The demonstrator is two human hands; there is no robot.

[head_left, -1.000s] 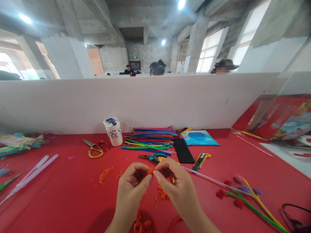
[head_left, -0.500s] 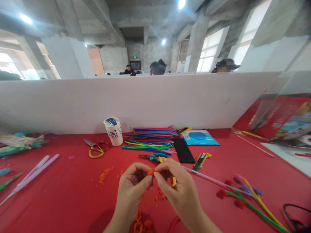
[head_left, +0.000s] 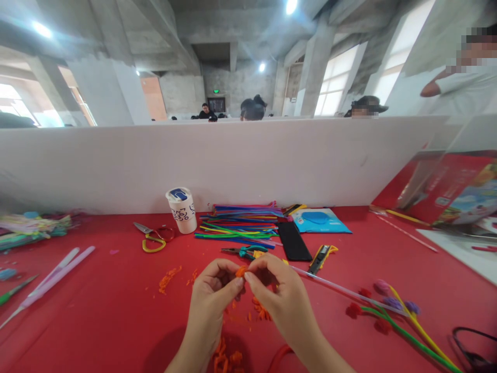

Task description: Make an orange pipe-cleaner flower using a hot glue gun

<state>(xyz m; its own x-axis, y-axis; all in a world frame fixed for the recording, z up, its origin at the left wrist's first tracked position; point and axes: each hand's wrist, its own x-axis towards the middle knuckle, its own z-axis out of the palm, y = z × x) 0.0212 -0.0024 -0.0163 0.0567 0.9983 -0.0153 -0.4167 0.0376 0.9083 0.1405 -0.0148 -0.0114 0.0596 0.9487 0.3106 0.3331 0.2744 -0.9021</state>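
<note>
Hands over a craft table. We see the left hand (head_left: 212, 295) and the right hand (head_left: 283, 298) meeting thumb to forefinger, both pinched closed on one small fuzzy orange piece (head_left: 241, 271). It is held just above the table, in front of the teal pliers (head_left: 244, 252). Loose orange scraps (head_left: 167, 278), fibrous and crumb-like, lie on the red tabletop (head_left: 97, 311) below and left of the hands. Behind them we note a flat stack of thin coloured pipe cleaners (head_left: 240, 223), a white paper cup (head_left: 181, 210), scissors (head_left: 153, 237) with looped handles, a flat black case (head_left: 293, 241) and a glossy blue packet (head_left: 320, 220). Soft long-stemmed flowers (head_left: 392, 305) lie at right. A smooth white partition (head_left: 233, 160) backs the table; beyond it rise bare concrete beams and tall windows.
</note>
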